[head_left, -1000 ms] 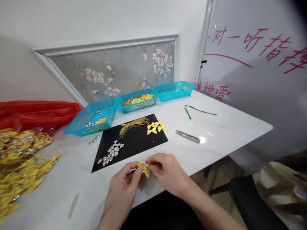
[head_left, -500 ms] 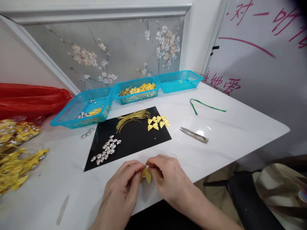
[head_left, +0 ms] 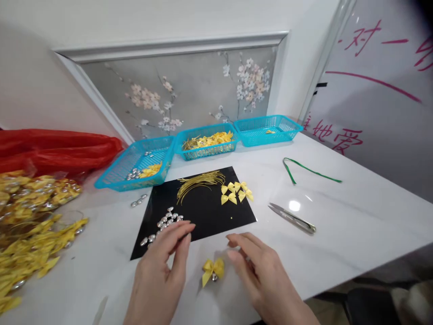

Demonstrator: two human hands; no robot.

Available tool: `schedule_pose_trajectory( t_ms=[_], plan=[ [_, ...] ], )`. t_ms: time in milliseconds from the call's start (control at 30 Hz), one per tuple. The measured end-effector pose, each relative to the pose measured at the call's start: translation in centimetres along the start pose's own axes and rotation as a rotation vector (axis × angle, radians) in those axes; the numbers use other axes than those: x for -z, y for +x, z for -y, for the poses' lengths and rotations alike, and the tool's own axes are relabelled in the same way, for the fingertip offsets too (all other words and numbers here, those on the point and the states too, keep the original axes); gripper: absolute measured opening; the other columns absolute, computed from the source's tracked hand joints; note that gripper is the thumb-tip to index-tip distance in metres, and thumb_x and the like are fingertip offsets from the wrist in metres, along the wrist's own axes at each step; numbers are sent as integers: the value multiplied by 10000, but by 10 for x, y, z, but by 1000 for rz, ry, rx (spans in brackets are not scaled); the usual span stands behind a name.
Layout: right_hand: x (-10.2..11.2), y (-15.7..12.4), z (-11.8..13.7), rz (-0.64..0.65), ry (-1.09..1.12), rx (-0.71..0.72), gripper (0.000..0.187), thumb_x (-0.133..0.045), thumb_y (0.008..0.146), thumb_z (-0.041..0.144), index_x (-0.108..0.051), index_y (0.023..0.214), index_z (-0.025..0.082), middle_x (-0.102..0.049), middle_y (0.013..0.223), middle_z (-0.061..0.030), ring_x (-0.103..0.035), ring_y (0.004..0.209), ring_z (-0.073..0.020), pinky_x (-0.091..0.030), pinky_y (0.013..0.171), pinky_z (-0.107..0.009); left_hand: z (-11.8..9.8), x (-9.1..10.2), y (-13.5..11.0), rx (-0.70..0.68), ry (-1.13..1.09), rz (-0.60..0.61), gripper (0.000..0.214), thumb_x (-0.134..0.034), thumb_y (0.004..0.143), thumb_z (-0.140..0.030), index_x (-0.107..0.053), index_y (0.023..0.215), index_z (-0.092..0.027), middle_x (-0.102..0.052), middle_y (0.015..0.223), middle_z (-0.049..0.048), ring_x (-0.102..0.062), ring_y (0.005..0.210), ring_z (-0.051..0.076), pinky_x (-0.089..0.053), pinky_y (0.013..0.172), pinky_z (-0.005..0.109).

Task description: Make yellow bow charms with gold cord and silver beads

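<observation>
A yellow ribbon bow with a silver bead beneath it is between my hands, near the table's front edge. No finger touches it. My left hand is left of the bow, its thumb and fingertips slightly apart, over the near edge of a black mat. My right hand is to the bow's right, fingers bent and parted from the thumb. I see nothing held in either hand. On the mat lie silver beads, partly behind my left hand, gold cords and several yellow bows.
Three blue baskets line the wall; the middle one holds yellow bows and cords. Thread snips and a green ribbon are at the right. Piled yellow bows with beads and red fabric fill the left.
Both hands have let go of the yellow bow and moved apart, left hand to the left and right hand to the right. The bow now shows fully. The camera view has shifted.
</observation>
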State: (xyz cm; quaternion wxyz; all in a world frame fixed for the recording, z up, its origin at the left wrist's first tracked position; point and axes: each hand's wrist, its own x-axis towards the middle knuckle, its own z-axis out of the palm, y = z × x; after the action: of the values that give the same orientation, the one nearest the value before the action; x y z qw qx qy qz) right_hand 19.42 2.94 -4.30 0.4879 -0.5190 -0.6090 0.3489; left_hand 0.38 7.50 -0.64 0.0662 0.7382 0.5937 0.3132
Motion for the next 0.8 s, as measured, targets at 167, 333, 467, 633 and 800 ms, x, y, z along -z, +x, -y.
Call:
schedule_pose_trajectory(
  t_ms=[167,333,467,633,800],
  plan=[
    [1,-4,-10,-128,192,-8,316,-414,1022,335,-678,1134,203,-667,942,-87,-557,564,-137,-457,476,-244,-5,0,55,8,149,-40,227,-500,928,-259,-697,1014,-185,-741,1055,113,-695,925,271,-535,851,402],
    [-2,-7,-15,-177,269,7,322,-421,1021,343,-697,1126,214,-668,901,-66,-494,466,-100,-457,467,-244,-2,-16,109,-84,267,143,163,-607,940,-303,-682,1017,-181,-714,1058,59,-679,953,222,-540,871,447],
    [-3,-6,-16,-176,286,57,326,-400,1025,313,-677,1173,224,-642,877,-62,-495,490,-113,-447,471,-245,0,-37,135,-214,279,337,231,-619,938,-309,-655,1126,-180,-683,1166,78,-672,990,226,-559,854,448],
    [-4,-3,-19,-203,268,75,334,-390,1027,311,-667,1186,213,-654,918,-80,-482,479,-112,-439,443,-233,7,-54,148,-238,242,413,267,-620,936,-312,-635,1176,-196,-664,1200,83,-670,992,229,-566,835,434],
    [-4,-1,-18,-230,272,93,333,-398,1025,303,-674,1188,212,-655,898,-77,-478,479,-107,-465,476,-237,6,-53,153,-174,68,377,293,-626,932,-317,-625,1192,-184,-659,1206,87,-667,999,236,-564,838,448]
  ],
)
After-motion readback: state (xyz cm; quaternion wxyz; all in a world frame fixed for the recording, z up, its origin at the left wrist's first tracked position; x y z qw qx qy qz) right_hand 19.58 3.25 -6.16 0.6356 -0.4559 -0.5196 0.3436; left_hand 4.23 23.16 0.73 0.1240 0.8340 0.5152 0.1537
